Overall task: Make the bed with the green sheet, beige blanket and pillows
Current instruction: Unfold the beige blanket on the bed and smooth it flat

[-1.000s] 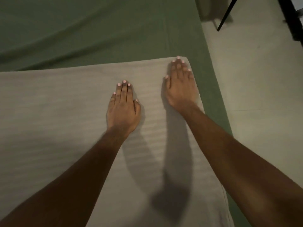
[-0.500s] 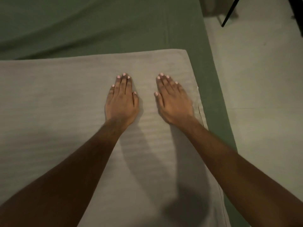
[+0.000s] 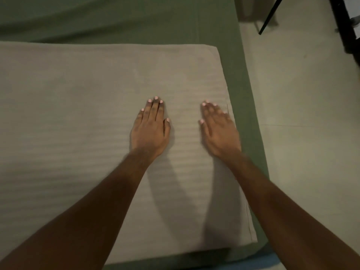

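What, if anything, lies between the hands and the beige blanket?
Nothing visible. The left hand and the right hand lie flat, fingers straight, directly on the beige blanket, which covers the green sheet. The right hand is blurred.

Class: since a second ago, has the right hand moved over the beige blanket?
Yes. The right hand slid back toward the person, away from the far right corner of the beige blanket.

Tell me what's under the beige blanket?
The green sheet pokes out past the beige blanket along its far and right edges. Whatever lies beneath its middle is covered.
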